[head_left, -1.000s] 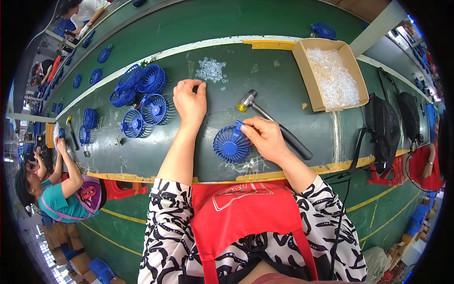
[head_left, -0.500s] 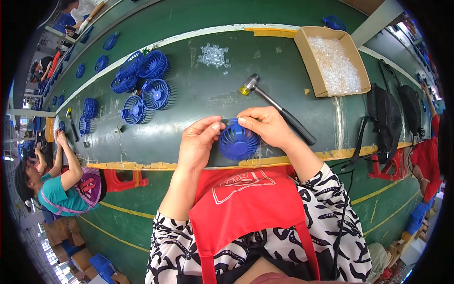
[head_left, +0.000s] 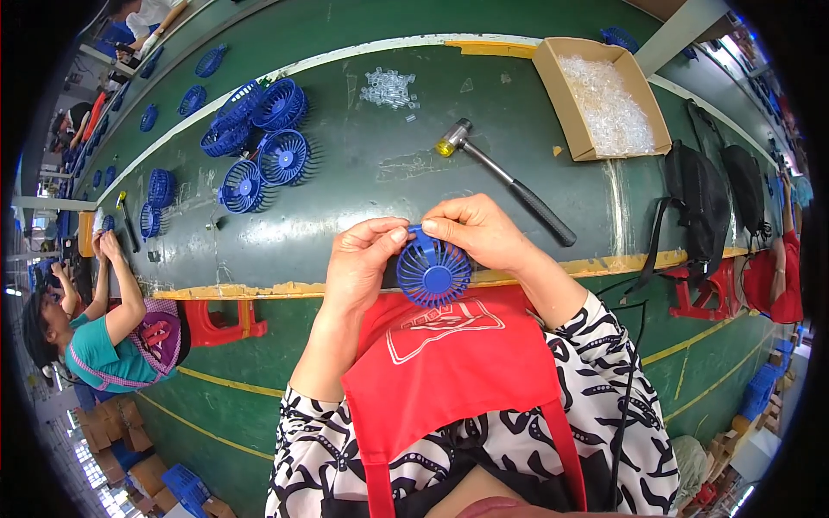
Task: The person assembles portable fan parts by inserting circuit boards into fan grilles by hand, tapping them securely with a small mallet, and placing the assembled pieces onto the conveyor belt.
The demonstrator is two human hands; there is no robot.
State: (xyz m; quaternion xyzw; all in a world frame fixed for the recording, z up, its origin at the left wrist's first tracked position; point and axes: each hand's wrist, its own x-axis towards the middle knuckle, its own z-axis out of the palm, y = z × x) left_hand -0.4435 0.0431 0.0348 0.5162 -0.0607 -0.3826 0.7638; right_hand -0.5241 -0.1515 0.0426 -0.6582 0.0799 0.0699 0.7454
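A round blue plastic fan cage with radial ribs hangs over the table's front edge, in front of my red apron. My right hand grips it by its short neck, thumb on top. My left hand is pinched closed right beside that neck, its fingertips touching or almost touching it; whatever small thing lies between them is hidden. Beyond my hands lies a mallet with a yellow tip and black handle. A small heap of clear plastic pieces sits farther back on the green table.
Several blue fan cages are piled at the left of the table. An open cardboard box of clear pieces stands at the back right, near black bags. A co-worker in teal works at the left. Red stools stand below the edge.
The fan cage has tilted so its ribbed face shows more fully, and it sits slightly lower against the apron. Both hands keep their pinch by the neck. The view has shifted slightly.
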